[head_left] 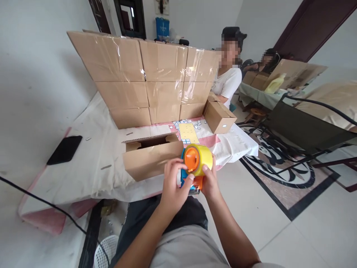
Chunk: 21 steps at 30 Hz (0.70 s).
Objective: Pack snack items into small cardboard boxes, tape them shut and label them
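Over the front edge of the table I hold a packing tape dispenser with a yellow roll of tape on an orange hub. Its frame has blue and orange parts. My right hand grips the roll's right side, thumb on the tape. From the left, my left hand closes on the dispenser, thumb and fingertips against its blue and orange side; the tape's free end cannot be made out. Just left of the dispenser lies a cardboard box, its opening partly seen along the top.
Taped cardboard boxes form a wall across the table. Another box stands at the right, near a person in white. A black phone-like slab lies left. A folding chair stands right.
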### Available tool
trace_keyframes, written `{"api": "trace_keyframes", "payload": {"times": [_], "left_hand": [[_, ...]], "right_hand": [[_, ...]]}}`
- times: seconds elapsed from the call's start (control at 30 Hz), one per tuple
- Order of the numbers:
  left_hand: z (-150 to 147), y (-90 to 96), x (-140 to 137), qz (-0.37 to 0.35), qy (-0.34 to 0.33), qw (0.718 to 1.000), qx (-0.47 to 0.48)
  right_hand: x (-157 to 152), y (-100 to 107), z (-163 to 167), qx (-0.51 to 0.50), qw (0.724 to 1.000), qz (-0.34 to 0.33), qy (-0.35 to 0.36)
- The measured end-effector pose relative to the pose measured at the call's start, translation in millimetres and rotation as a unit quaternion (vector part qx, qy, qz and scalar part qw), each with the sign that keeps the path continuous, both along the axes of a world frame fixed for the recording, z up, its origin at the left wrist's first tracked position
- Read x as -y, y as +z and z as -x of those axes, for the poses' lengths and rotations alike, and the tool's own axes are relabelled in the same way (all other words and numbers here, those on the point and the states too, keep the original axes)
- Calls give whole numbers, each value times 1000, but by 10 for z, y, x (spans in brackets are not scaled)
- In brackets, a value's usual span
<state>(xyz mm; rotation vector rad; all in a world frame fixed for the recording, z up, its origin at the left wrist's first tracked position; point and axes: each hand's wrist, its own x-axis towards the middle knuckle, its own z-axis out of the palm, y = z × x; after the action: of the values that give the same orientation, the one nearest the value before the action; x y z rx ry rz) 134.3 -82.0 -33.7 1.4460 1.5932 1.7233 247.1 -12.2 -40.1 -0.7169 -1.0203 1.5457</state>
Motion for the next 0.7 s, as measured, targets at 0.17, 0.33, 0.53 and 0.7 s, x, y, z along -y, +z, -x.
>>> {"api": "trace_keyframes", "payload": {"times": [0.17, 0.33, 0.53, 0.7], "left_hand": [[-24, -73, 70, 29, 19, 995, -88], [-52, -194, 2, -3, 58, 994, -88], [-167, -259, -11, -48, 51, 995, -68], [-161, -306, -39, 2, 59, 990, -124]], "right_hand": [[-32, -63, 108, 21, 999, -4, -24], [-66, -86, 171, 4, 998, -33, -60], [-80, -149, 108, 17, 997, -19, -70], [-92, -223, 98, 9, 996, -45, -76]]}}
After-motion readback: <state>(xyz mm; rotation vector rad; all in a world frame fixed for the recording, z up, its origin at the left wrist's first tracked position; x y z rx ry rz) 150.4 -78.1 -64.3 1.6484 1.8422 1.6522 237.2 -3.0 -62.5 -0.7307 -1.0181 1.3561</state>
